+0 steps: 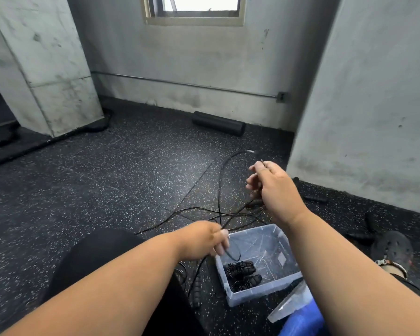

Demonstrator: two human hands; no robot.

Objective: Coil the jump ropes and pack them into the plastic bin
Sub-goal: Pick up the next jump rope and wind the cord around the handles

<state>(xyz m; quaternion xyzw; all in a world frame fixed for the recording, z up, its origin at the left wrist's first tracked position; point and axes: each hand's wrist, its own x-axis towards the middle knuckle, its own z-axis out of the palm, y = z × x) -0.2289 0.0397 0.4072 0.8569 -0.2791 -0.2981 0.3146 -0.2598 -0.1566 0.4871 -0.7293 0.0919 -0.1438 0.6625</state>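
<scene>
Here my left hand pinches a thin black jump rope just above the clear plastic bin; my right hand, raised farther out, pinches the same rope, which arcs between them. Two coiled ropes lie in the bin; loose rope trails over the speckled floor.
</scene>
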